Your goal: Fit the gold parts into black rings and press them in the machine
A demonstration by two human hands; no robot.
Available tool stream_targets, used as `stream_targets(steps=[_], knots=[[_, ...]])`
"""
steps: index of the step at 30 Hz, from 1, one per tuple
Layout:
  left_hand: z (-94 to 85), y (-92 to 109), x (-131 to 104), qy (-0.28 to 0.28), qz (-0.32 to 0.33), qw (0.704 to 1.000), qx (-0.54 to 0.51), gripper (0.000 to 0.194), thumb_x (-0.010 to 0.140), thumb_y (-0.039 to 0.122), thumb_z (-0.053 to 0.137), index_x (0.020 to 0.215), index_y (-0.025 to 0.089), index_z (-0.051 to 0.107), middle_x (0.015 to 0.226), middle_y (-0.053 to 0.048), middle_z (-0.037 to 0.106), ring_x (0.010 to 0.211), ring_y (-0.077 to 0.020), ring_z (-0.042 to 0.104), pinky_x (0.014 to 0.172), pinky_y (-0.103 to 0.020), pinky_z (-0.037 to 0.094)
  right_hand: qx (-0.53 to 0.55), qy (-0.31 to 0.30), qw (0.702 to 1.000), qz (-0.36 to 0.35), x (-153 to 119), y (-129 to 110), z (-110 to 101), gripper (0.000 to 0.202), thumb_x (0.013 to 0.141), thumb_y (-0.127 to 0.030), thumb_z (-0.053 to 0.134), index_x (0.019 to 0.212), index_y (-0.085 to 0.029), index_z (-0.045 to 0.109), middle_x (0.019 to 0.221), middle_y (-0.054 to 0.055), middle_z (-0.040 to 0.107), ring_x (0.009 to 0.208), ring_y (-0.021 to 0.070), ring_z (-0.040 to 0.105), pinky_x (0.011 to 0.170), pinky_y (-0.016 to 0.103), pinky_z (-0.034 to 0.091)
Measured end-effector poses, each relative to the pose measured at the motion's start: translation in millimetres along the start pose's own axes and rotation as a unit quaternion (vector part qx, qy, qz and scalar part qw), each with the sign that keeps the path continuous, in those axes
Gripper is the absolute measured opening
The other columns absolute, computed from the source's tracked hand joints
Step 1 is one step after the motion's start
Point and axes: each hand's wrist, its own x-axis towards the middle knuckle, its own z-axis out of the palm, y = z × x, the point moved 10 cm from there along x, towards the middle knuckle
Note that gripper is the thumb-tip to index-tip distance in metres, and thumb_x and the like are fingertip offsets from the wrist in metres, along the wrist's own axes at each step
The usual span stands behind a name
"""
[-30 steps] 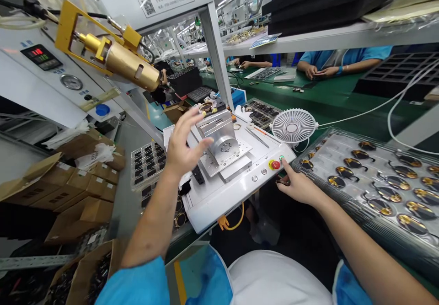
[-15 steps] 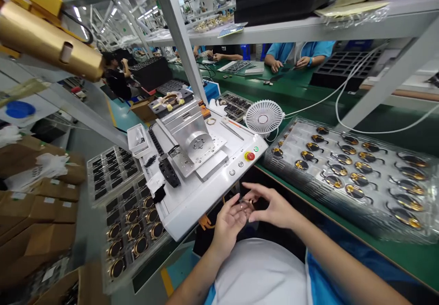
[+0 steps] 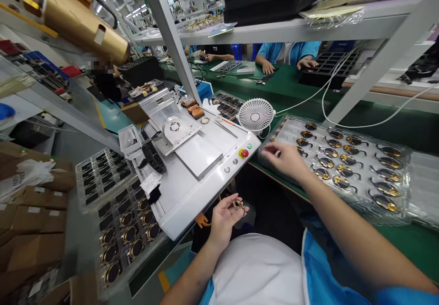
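Observation:
My left hand (image 3: 224, 216), in front of my lap, has its fingers closed on a small gold ring-shaped part (image 3: 239, 204). My right hand (image 3: 283, 158) is over the left edge of a clear tray (image 3: 368, 188) of round dark parts with gold and black tails; its fingers are bent together, and whether anything is between them cannot be made out. Between and beyond my hands stands a white machine (image 3: 192, 200) with a silver round fixture (image 3: 174, 126), a red knob (image 3: 243, 153) and a green button.
A white fan (image 3: 256, 114) stands behind the machine, with tweezers (image 3: 225, 126) near it. Trays of gold-rimmed discs (image 3: 128, 234) lie at the left. A metal post (image 3: 171, 35) and shelf (image 3: 267, 33) frame the bench. Across it, a person's hands (image 3: 267, 66) rest on the green table.
My right hand has left my left hand and moved right to the tray. My left hand keeps the ring-shaped part. The machine's silver fixture has slid back, away from me.

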Motion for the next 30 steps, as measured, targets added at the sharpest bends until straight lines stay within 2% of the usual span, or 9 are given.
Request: stream_targets(steps=[2, 5, 9, 12, 18, 20, 24, 30], knots=[[-2.2, 1, -2, -0.001, 0.009, 1.0, 0.002, 0.045, 0.071, 0.028, 0.092, 0.113, 0.023, 0.077, 0.11, -0.007, 0.075, 0.093, -0.0236, 0.078, 0.087, -0.037, 0.06, -0.125, -0.029, 0.988, 0.085, 28, 25, -9, 0.025, 0.093, -0.031, 0.067, 0.111, -0.016, 0.076, 0.104, 0.011, 0.076, 0.096, 0.0291, 0.071, 0.084, 0.038, 0.054], [-6.3, 3, -5, 0.002, 0.028, 1.0, 0.01, 0.045, 0.072, 0.03, 0.092, 0.113, 0.021, 0.077, 0.11, -0.009, 0.078, 0.104, -0.0261, 0.076, 0.095, -0.039, 0.057, -0.19, -0.075, 0.972, 0.117, 48, 38, -7, 0.028, 0.086, -0.035, 0.075, 0.105, -0.014, 0.079, 0.104, 0.014, 0.076, 0.098, 0.0344, 0.07, 0.079, 0.039, 0.054], [-12.0, 7, -8, 0.006, 0.041, 0.998, 0.038, 0.045, 0.072, 0.029, 0.092, 0.113, 0.019, 0.077, 0.11, -0.013, 0.079, 0.106, -0.0254, 0.074, 0.096, -0.039, 0.057, -0.229, -0.069, 0.967, 0.089, 47, 33, -8, 0.029, 0.085, -0.036, 0.076, 0.107, -0.018, 0.08, 0.108, 0.014, 0.076, 0.102, 0.0353, 0.069, 0.078, 0.038, 0.053], [-14.8, 8, -9, 0.013, 0.04, 0.998, 0.047, 0.043, 0.072, 0.028, 0.092, 0.112, 0.019, 0.076, 0.11, -0.012, 0.08, 0.105, -0.0249, 0.074, 0.095, -0.039, 0.057, -0.25, -0.093, 0.964, 0.02, 45, 25, -1, 0.018, 0.087, -0.027, 0.072, 0.101, -0.021, 0.082, 0.095, 0.011, 0.077, 0.096, 0.0326, 0.07, 0.077, 0.037, 0.052], [-9.3, 6, -5, 0.004, 0.039, 0.997, 0.059, 0.046, 0.069, 0.029, 0.094, 0.11, 0.017, 0.076, 0.108, -0.013, 0.08, 0.106, -0.0265, 0.075, 0.096, -0.041, 0.057, -0.237, -0.109, 0.965, -0.023, 57, 25, 3, 0.005, 0.076, -0.018, 0.078, 0.08, -0.019, 0.081, 0.08, 0.012, 0.074, 0.088, 0.0325, 0.07, 0.076, 0.038, 0.052], [-6.8, 3, -3, -0.003, 0.038, 0.997, 0.069, 0.049, 0.068, 0.03, 0.094, 0.111, 0.017, 0.076, 0.109, -0.014, 0.08, 0.106, -0.0273, 0.075, 0.097, -0.042, 0.058, -0.212, -0.109, 0.971, -0.027, 61, 25, 2, 0.01, 0.073, -0.016, 0.08, 0.082, -0.02, 0.08, 0.081, 0.01, 0.074, 0.088, 0.0304, 0.071, 0.077, 0.036, 0.053], [-3.7, 2, -3, -0.007, 0.032, 0.997, 0.072, 0.048, 0.068, 0.029, 0.094, 0.111, 0.016, 0.076, 0.111, -0.014, 0.079, 0.106, -0.0272, 0.075, 0.097, -0.043, 0.058, -0.141, -0.105, 0.984, 0.005, 66, 36, 0, 0.02, 0.069, -0.02, 0.084, 0.088, -0.018, 0.078, 0.084, 0.006, 0.075, 0.082, 0.0257, 0.071, 0.071, 0.032, 0.055], [-1.1, 12, -6, 0.003, 0.022, 0.998, 0.054, 0.045, 0.069, 0.024, 0.094, 0.109, 0.017, 0.075, 0.107, -0.011, 0.079, 0.107, -0.0265, 0.075, 0.098, -0.041, 0.057, -0.065, -0.095, 0.991, 0.061, 60, 54, -3, 0.018, 0.074, -0.026, 0.08, 0.072, -0.017, 0.065, 0.068, 0.003, 0.069, 0.064, 0.0202, 0.065, 0.056, 0.028, 0.049]])
